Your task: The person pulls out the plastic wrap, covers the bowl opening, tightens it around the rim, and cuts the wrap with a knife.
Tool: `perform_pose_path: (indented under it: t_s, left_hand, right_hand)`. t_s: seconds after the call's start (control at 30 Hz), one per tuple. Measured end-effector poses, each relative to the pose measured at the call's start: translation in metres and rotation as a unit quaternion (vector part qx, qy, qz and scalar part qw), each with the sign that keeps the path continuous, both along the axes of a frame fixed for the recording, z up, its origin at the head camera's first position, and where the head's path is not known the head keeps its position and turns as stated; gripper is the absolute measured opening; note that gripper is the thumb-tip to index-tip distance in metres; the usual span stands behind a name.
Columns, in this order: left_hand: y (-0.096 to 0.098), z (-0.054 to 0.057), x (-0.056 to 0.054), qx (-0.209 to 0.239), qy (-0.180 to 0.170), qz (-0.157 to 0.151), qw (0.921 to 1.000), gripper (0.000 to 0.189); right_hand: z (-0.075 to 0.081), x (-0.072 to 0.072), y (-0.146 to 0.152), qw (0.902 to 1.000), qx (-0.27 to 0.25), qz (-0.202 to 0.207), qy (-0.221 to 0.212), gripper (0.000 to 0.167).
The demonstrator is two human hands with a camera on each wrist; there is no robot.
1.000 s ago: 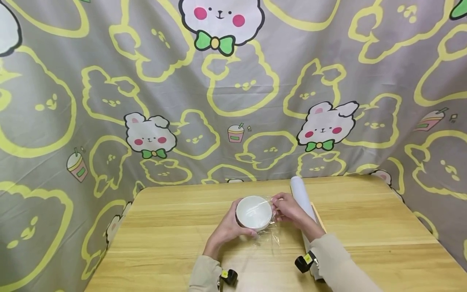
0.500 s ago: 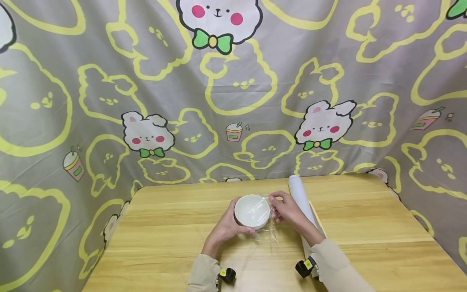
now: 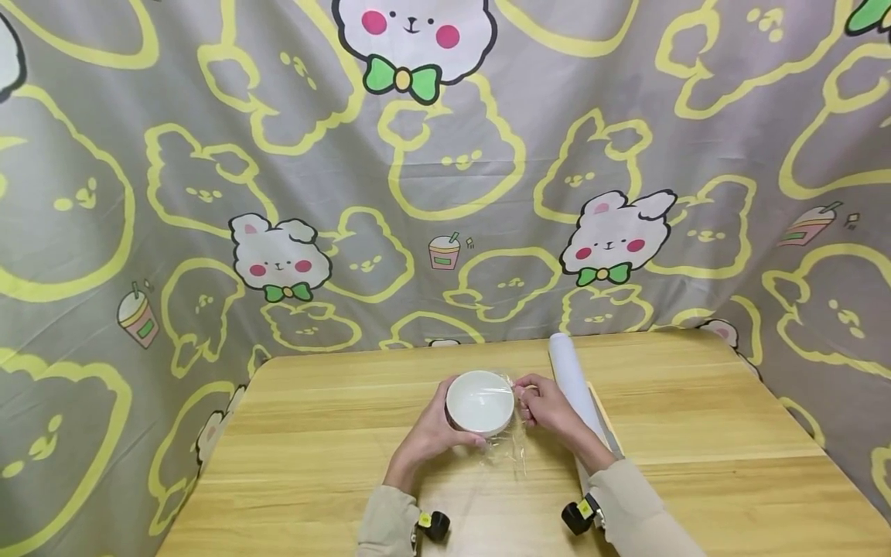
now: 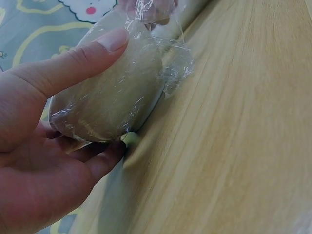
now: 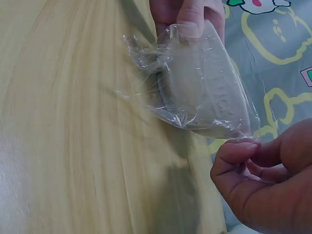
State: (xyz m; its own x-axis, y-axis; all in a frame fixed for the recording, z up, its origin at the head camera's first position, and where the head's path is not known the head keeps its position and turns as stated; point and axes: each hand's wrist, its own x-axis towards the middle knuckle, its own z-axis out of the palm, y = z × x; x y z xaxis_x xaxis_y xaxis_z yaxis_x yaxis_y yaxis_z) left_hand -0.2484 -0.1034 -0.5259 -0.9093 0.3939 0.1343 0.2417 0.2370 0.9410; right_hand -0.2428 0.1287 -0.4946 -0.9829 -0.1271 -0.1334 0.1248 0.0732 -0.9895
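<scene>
A white bowl [image 3: 480, 402] is held tilted above the wooden table, its opening toward the head camera. My left hand [image 3: 435, 433] grips it from the left, the thumb over the near side and the fingers around its underside. Clear cling film [image 5: 183, 114] is stretched over the bowl, and a crumpled loose end [image 4: 175, 68] sticks out from its side. At the right rim, my right hand [image 3: 546, 404] pinches the edge of the film between thumb and curled index finger. Raised lettering shows faintly on the bowl's side in the right wrist view.
A long pale roll [image 3: 571, 379] lies on the table [image 3: 320, 433] just right of my right hand, partly under that forearm. Beside it is a thin yellow-edged object [image 3: 600, 402]. A grey patterned curtain [image 3: 376, 178] stands behind the table and along its sides.
The right hand has shifted slightly down along the bowl's right rim, pulling the film there. The film strand across the bowl's opening has flattened toward the rim. The left hand keeps its hold.
</scene>
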Motion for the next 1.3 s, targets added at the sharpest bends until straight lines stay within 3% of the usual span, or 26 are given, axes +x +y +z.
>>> perform_pose_path:
  t_s: [0.17, 0.3, 0.5, 0.63, 0.8, 0.97, 1.2, 1.3]
  left_hand:
    - [0.0, -0.001, -0.002, 0.002, -0.003, 0.002, 1.0, 0.11]
    - [-0.001, -0.001, -0.002, 0.003, -0.001, 0.0, 1.0, 0.111]
    - [-0.002, 0.001, -0.002, 0.001, 0.0, -0.002, 1.0, 0.111]
    - [-0.002, 0.001, -0.001, 0.0, 0.0, -0.001, 1.0, 0.111]
    - [0.0, 0.001, 0.001, 0.0, 0.0, -0.003, 1.0, 0.111]
    - [0.002, -0.002, 0.0, 0.001, 0.003, -0.006, 1.0, 0.11]
    - [0.002, -0.003, -0.001, 0.012, -0.008, -0.007, 0.9999, 0.109]
    - [0.001, -0.003, -0.001, 0.014, -0.006, -0.008, 0.9998, 0.109]
  right_hand:
    - [-0.003, 0.0, -0.004, 0.9994, -0.016, -0.013, -0.027, 0.017]
    - [-0.006, -0.002, -0.006, 0.9966, -0.018, -0.031, -0.075, 0.018]
    - [-0.007, -0.013, -0.008, 0.9882, -0.033, -0.048, -0.142, 0.036]
    - [-0.006, -0.022, -0.011, 0.9907, -0.037, -0.044, -0.123, 0.035]
    - [-0.005, -0.028, -0.014, 0.9928, -0.017, -0.083, -0.085, 0.022]
    - [-0.009, -0.032, -0.015, 0.9927, -0.008, -0.108, -0.054, 0.019]
    - [-0.021, -0.032, -0.022, 0.9864, 0.1, -0.127, 0.029, 0.025]
    - [-0.024, -0.032, -0.022, 0.9876, 0.102, -0.118, 0.02, 0.027]
